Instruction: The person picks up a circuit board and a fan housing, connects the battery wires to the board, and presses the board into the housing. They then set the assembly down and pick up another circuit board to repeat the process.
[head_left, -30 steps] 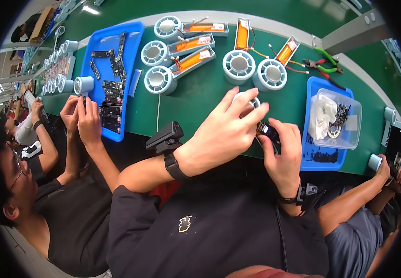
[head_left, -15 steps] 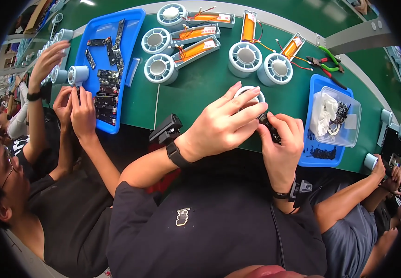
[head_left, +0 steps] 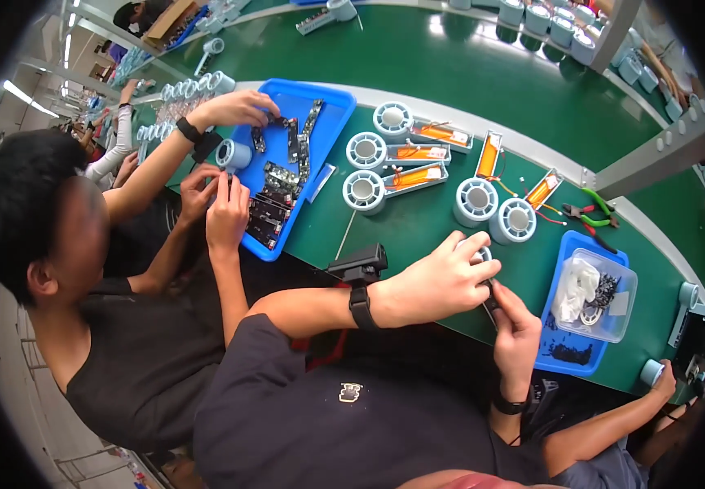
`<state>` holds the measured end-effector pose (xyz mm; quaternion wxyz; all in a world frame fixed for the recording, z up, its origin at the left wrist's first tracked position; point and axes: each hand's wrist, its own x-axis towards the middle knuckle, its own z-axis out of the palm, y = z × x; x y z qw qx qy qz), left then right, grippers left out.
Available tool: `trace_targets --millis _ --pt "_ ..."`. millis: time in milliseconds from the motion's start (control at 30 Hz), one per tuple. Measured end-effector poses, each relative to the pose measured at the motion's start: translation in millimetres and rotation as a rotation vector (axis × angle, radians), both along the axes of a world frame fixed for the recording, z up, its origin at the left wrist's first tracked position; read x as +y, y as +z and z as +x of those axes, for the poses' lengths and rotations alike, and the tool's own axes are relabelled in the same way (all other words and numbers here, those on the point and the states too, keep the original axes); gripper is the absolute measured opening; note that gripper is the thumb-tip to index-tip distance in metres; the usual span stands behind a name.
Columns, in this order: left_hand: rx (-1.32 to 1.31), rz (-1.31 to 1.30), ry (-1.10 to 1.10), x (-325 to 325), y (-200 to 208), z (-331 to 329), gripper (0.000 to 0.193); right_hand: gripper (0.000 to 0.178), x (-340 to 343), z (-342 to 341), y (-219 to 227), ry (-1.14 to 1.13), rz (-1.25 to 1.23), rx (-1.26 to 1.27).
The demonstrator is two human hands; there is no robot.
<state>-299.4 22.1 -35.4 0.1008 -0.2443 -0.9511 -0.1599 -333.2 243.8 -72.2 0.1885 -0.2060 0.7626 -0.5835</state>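
My left hand [head_left: 438,285] is closed around the top of a light blue round fan head [head_left: 481,253], which its fingers mostly cover. Just below the fan head, my right hand [head_left: 517,330] pinches a narrow dark circuit board [head_left: 491,300] between thumb and fingers. Both hands are close together over the bench's near edge. How the board meets the fan is hidden by the fingers. Beyond them stand two fan units, one with its round head [head_left: 476,200] nearest, their open handles showing orange batteries [head_left: 489,155] and loose wires.
Three more fans [head_left: 364,191] lie to the left. A blue tray [head_left: 339,99] holds several circuit boards, with a co-worker's hand [head_left: 246,107] over it. Green-handled cutters [head_left: 593,213] and a blue tray [head_left: 565,244] bearing a clear box [head_left: 625,285] are on the right. Another worker's hand [head_left: 664,383] is farther right.
The view has swung so the bench appears lower and farther right. My hands remain together on the fan head and board. A co-worker's raised hand has come over the blue tray of boards.
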Motion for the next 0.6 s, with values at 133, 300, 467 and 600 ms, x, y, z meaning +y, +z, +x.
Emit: trace_targets --millis 133,300,467,600 --pt "0.074 -0.099 -0.039 -4.6 9.1 -3.8 0.008 0.044 -1.5 4.9 -14.4 0.038 -0.053 0.121" --pt "0.268 0.090 -0.060 -40.9 63.5 -42.4 0.009 0.068 -7.3 16.7 -13.5 -0.024 -0.388 0.193" --pt "0.221 0.214 0.300 -152.3 67.3 -187.0 0.006 0.062 9.5 -0.9 -19.4 0.243 -0.254 0.209" --pt "0.088 0.000 0.567 -242.5 6.6 -229.1 0.011 0.052 6.1 0.1 -20.0 0.264 -0.202 0.238"
